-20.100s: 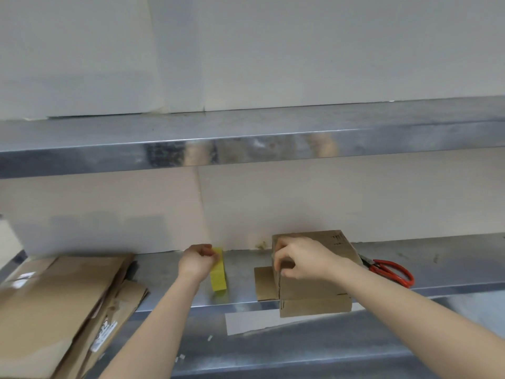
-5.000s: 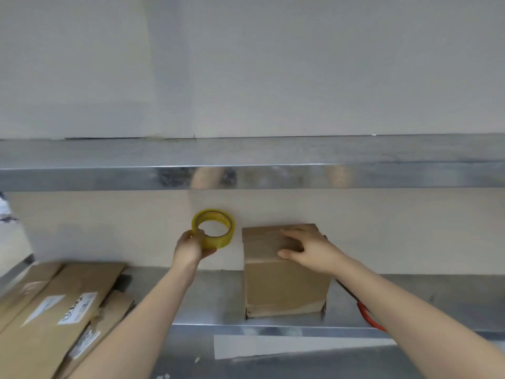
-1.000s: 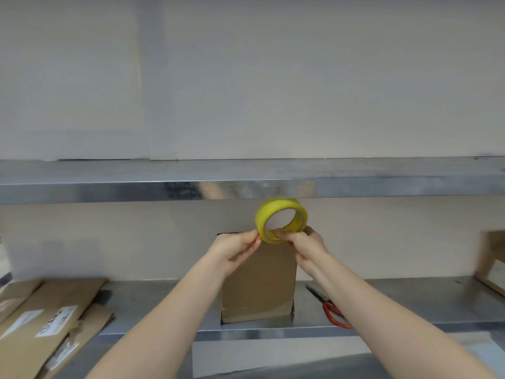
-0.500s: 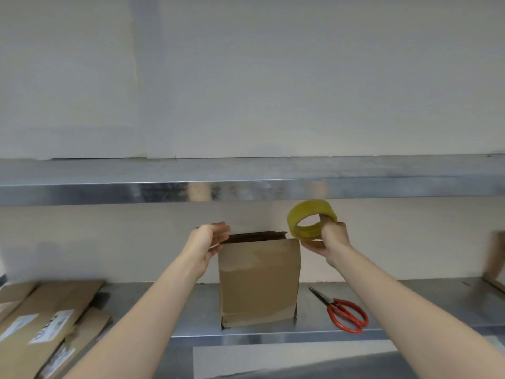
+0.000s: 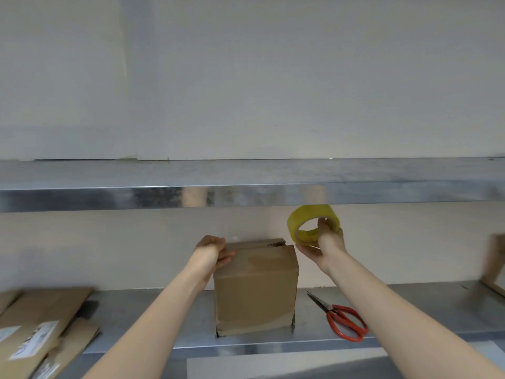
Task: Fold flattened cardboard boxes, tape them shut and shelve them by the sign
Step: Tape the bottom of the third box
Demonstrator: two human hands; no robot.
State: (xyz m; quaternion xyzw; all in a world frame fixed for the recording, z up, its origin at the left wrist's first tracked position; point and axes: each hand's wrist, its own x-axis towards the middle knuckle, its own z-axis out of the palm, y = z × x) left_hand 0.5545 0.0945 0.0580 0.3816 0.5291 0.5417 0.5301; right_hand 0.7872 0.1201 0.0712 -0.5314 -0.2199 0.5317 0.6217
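Note:
A brown cardboard box [image 5: 255, 291] stands upright on the lower steel shelf [image 5: 410, 318], its top flaps folded down with a narrow dark gap along the seam. My left hand [image 5: 213, 251] rests on the box's top left corner and presses the flap down. My right hand [image 5: 326, 240] holds a yellow roll of tape [image 5: 311, 222] just above and to the right of the box's top right corner, with the thumb through the roll's hole. A strip of clear tape seems to run from the roll across the box top, though I cannot see it plainly.
Red-handled scissors [image 5: 341, 320] lie on the shelf to the right of the box. Flattened cardboard boxes [image 5: 41, 324] with white labels are piled at the left end. Another cardboard piece [image 5: 494, 266] leans at the far right edge. An upper steel shelf [image 5: 246, 192] hangs overhead.
The box's top flaps have come down from open to nearly closed. My left hand has moved onto the top left corner; my right hand still holds the tape roll at the right.

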